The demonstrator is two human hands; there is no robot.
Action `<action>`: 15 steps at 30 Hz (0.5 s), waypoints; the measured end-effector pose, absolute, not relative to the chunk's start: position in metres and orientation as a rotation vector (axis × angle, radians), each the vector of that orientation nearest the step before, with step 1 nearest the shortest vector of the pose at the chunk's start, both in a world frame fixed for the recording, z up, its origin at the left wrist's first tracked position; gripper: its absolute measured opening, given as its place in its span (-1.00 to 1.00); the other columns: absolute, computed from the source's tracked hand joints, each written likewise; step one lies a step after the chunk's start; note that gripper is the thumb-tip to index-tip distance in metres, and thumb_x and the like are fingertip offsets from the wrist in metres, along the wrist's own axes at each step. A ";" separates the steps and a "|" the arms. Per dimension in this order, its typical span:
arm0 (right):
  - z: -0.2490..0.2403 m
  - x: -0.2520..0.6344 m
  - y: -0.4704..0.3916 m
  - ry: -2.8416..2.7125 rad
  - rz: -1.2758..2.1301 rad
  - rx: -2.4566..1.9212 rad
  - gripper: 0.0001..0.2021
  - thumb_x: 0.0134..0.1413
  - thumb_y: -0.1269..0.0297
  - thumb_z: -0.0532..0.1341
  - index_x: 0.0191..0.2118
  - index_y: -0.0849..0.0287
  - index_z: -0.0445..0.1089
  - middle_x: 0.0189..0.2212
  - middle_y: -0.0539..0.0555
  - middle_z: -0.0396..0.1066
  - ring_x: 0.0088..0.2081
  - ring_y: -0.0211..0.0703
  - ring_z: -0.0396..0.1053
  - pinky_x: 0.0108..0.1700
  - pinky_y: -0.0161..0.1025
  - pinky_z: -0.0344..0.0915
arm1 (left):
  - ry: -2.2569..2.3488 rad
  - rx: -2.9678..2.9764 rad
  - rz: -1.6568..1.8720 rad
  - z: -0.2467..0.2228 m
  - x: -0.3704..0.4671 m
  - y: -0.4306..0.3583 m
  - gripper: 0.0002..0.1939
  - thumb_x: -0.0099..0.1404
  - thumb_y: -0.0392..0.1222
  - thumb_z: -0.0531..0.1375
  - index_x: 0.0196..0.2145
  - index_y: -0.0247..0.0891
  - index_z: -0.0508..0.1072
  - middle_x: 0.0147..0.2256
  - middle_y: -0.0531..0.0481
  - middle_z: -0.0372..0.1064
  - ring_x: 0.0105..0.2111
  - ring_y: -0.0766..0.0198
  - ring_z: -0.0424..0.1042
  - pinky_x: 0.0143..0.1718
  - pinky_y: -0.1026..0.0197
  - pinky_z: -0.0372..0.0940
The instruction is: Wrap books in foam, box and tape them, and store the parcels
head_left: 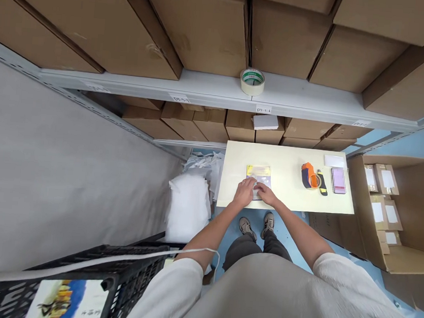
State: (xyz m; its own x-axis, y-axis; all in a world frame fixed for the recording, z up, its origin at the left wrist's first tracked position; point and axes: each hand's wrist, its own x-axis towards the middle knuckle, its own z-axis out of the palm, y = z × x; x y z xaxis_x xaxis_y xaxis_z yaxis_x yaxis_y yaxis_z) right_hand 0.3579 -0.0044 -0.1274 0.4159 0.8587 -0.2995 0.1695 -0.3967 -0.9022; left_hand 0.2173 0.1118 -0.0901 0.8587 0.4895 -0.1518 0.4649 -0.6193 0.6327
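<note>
A flat book-like item (265, 171) with a yellow top band and a greyish-purple lower part lies near the front edge of the cream tabletop (289, 161). Over its lower half, my left hand (245, 191) rests with its fingers curled and drawn together. Close beside it, my right hand (266, 194) has its fingers bent in towards the left fingertips. Something small and pale shows between the two hands, too small to name. The hands cover much of the item's lower part.
An orange tape dispenser (308, 175), a black-and-yellow cutter (322, 183) and a phone (338, 181) lie at the table's right. An open carton (420, 197) with small boxes stands beyond. Shelves of cartons (197, 29) hold a tape roll (252, 86). A black crate (135, 276) sits lower left.
</note>
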 end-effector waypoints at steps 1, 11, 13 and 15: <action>-0.126 0.361 -0.007 -0.828 1.008 -1.837 -0.68 -0.02 0.39 0.13 -0.15 0.06 0.53 -0.05 0.07 0.58 0.05 -0.03 0.51 0.28 -0.01 0.38 | 0.666 2.361 -0.040 -0.087 0.220 0.110 -0.29 0.35 -0.43 0.07 0.42 -0.14 0.31 0.40 -0.20 0.31 0.43 -0.08 0.20 0.45 -0.20 0.15; -0.120 0.383 -0.011 -0.362 0.711 -2.309 -0.52 -0.09 0.32 0.21 0.04 0.15 0.48 -0.08 0.14 0.54 -0.08 0.01 0.50 0.12 -0.06 0.45 | 0.800 2.380 -0.442 -0.083 0.223 0.105 -0.15 0.37 -0.27 0.14 0.57 -0.13 0.06 0.57 -0.17 -0.03 0.45 -0.24 0.11 0.43 -0.25 0.11; -0.119 0.383 -0.005 -0.285 0.751 -2.319 -0.57 -0.08 0.30 0.25 0.00 0.11 0.49 -0.17 0.09 0.56 -0.12 0.00 0.52 0.05 -0.11 0.46 | 0.792 2.383 -0.474 -0.085 0.221 0.105 -0.12 0.35 -0.27 0.18 0.57 -0.13 0.05 0.59 -0.17 -0.09 0.43 -0.25 0.14 0.41 -0.22 0.14; -0.115 0.383 -0.001 -0.225 0.794 -2.315 -0.66 -0.08 0.27 0.28 -0.10 0.09 0.51 -0.25 0.05 0.57 -0.17 -0.01 0.53 -0.03 -0.14 0.46 | 0.774 2.397 -0.489 -0.088 0.219 0.105 -0.10 0.33 -0.26 0.21 0.56 -0.13 0.05 0.60 -0.17 -0.11 0.44 -0.24 0.15 0.42 -0.20 0.13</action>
